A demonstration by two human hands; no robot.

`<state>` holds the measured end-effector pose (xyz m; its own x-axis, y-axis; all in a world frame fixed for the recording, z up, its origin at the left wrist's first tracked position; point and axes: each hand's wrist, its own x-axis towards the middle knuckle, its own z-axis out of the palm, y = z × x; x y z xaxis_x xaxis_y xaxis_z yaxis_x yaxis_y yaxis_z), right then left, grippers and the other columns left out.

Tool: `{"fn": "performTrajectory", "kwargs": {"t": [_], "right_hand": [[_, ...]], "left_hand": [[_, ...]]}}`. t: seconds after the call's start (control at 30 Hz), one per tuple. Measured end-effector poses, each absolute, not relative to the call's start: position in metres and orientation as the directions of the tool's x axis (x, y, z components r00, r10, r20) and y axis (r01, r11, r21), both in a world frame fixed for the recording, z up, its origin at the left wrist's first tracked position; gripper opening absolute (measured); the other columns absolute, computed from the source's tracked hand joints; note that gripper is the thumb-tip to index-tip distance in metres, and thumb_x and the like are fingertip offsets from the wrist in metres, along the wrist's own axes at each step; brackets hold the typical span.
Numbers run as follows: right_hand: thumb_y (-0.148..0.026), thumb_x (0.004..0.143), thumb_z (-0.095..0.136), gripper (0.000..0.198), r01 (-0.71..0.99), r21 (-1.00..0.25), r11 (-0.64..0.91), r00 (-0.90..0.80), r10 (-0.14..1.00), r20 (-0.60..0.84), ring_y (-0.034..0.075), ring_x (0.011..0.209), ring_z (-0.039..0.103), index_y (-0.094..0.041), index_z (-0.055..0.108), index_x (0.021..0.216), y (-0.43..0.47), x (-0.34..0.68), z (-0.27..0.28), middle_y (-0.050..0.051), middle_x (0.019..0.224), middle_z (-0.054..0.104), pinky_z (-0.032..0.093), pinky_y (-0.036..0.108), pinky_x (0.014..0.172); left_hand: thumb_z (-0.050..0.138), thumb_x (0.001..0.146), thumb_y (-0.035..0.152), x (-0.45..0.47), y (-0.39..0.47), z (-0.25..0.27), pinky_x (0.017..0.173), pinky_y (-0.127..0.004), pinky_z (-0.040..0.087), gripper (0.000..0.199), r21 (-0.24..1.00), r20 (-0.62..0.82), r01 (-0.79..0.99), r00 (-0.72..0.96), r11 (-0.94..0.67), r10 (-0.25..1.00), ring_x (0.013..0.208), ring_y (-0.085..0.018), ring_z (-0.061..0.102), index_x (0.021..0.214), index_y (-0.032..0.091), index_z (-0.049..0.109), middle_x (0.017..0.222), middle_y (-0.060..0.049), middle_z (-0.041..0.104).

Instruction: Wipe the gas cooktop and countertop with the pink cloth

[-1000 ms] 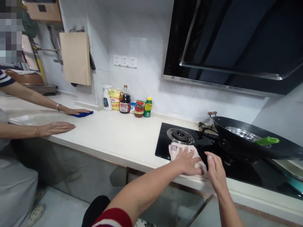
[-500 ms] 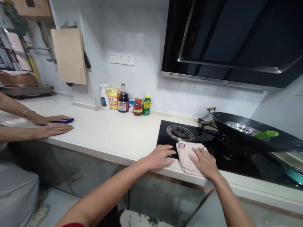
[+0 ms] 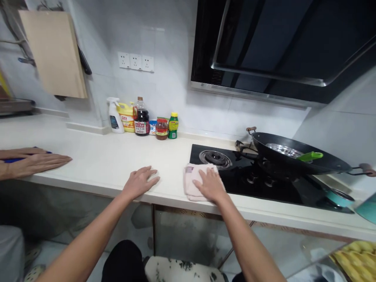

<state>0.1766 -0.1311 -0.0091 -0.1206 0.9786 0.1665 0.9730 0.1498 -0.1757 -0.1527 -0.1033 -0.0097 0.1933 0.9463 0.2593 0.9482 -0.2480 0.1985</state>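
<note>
My right hand (image 3: 210,183) lies with spread fingers on a folded pale pink cloth (image 3: 192,188). The cloth straddles the front left edge of the black gas stove (image 3: 235,178) and the white countertop (image 3: 167,156). To the left of it, my left hand (image 3: 141,181) rests near the counter's front edge, fingers apart and holding nothing. Behind the cloth is the left burner (image 3: 216,158).
At far left a co-worker's hands (image 3: 41,162) press on a blue cloth (image 3: 13,159). Along the wall stand a spray bottle (image 3: 115,117), a soy sauce bottle (image 3: 141,121) and several containers. A wok (image 3: 329,164) with a green-handled utensil (image 3: 310,156) sits on the right burner.
My right hand and the pink cloth have moved left, partly off the stove onto the counter. My left hand has shifted left, away from the stove. The view has turned slightly.
</note>
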Motion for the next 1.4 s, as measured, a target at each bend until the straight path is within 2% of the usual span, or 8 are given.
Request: {"fn": "performTrajectory", "kwargs": {"t": [0.1,0.23,0.53,0.8,1.03,1.2,1.3,1.4], "right_hand": [[-0.082,0.090,0.030,0.083,0.920,-0.218,0.327,-0.306,0.944,0.127,0.038,0.154,0.009,-0.033,0.035,0.157,-0.133,0.122,-0.002,0.011,0.168,0.021,0.008,0.056,0.121],[-0.081,0.088,0.038,0.081,0.788,-0.266,0.555,-0.548,0.829,0.110,0.041,0.154,0.006,-0.037,0.034,0.156,-0.149,0.074,0.003,0.008,0.168,0.020,0.005,0.062,0.120],[-0.065,0.083,0.069,0.085,0.838,-0.152,0.524,-0.481,0.841,0.249,0.036,0.154,0.013,-0.034,0.035,0.154,-0.184,0.109,-0.015,0.012,0.167,0.024,0.013,0.055,0.122],[-0.067,0.084,0.066,0.082,0.990,-0.042,0.138,-0.121,0.952,0.282,0.033,0.152,0.024,-0.031,0.042,0.152,-0.225,0.249,-0.035,0.014,0.164,0.030,0.017,0.057,0.120],[-0.042,0.080,0.070,0.079,0.972,0.202,-0.122,0.034,0.918,0.395,0.034,0.149,0.029,-0.028,0.039,0.152,-0.277,0.418,-0.084,0.014,0.164,0.030,0.020,0.063,0.116],[-0.032,0.079,0.060,0.074,0.914,0.259,-0.313,0.171,0.874,0.454,0.033,0.139,0.043,-0.028,0.036,0.149,-0.300,0.512,-0.103,0.013,0.159,0.036,0.021,0.068,0.113],[-0.032,0.078,0.062,0.067,0.894,0.286,-0.345,0.192,0.871,0.451,0.032,0.129,0.051,-0.023,0.043,0.142,-0.300,0.529,-0.096,0.017,0.147,0.047,0.034,0.057,0.107],[-0.031,0.076,0.069,0.059,0.881,0.367,-0.300,0.138,0.903,0.407,0.033,0.110,0.058,-0.018,0.053,0.131,-0.291,0.504,-0.079,0.017,0.122,0.060,0.044,0.044,0.089]], "left_hand": [[0.034,0.096,0.063,-0.154,-0.099,-0.010,0.116,-0.046,0.028,0.061,0.232,0.222,0.945,0.180,-0.231,0.958,0.148,-0.028,0.036,0.142,0.031,0.058,0.159,-0.004,0.045],[0.027,0.100,0.053,-0.163,-0.092,-0.013,0.114,-0.039,0.030,0.055,0.249,0.210,0.929,0.223,-0.272,0.952,0.146,-0.021,0.040,0.142,0.033,0.056,0.152,0.001,0.054],[0.030,0.099,0.050,-0.166,-0.088,-0.019,0.113,-0.035,0.033,0.052,0.149,0.284,0.939,0.261,-0.312,0.922,0.143,-0.021,0.044,0.135,0.028,0.062,0.149,-0.001,0.058],[0.028,0.098,0.055,-0.167,-0.083,-0.023,0.114,-0.038,0.033,0.057,0.157,0.283,0.937,0.260,-0.312,0.923,0.145,-0.022,0.042,0.135,0.027,0.063,0.150,-0.002,0.056],[0.029,0.098,0.059,-0.168,-0.079,-0.029,0.114,-0.039,0.033,0.060,0.155,0.299,0.943,0.239,-0.294,0.924,0.145,-0.023,0.042,0.136,0.027,0.062,0.151,-0.003,0.055],[0.031,0.097,0.059,-0.165,-0.082,-0.025,0.114,-0.042,0.033,0.060,0.148,0.300,0.946,0.235,-0.288,0.925,0.144,-0.024,0.043,0.135,0.026,0.062,0.151,-0.004,0.056],[0.032,0.096,0.059,-0.160,-0.085,-0.022,0.113,-0.043,0.034,0.060,0.140,0.296,0.952,0.221,-0.271,0.929,0.144,-0.026,0.043,0.135,0.026,0.063,0.150,-0.004,0.056],[0.035,0.094,0.060,-0.155,-0.089,-0.019,0.111,-0.046,0.035,0.060,0.135,0.301,0.959,0.200,-0.249,0.933,0.143,-0.028,0.043,0.133,0.025,0.064,0.149,-0.005,0.057]]}}
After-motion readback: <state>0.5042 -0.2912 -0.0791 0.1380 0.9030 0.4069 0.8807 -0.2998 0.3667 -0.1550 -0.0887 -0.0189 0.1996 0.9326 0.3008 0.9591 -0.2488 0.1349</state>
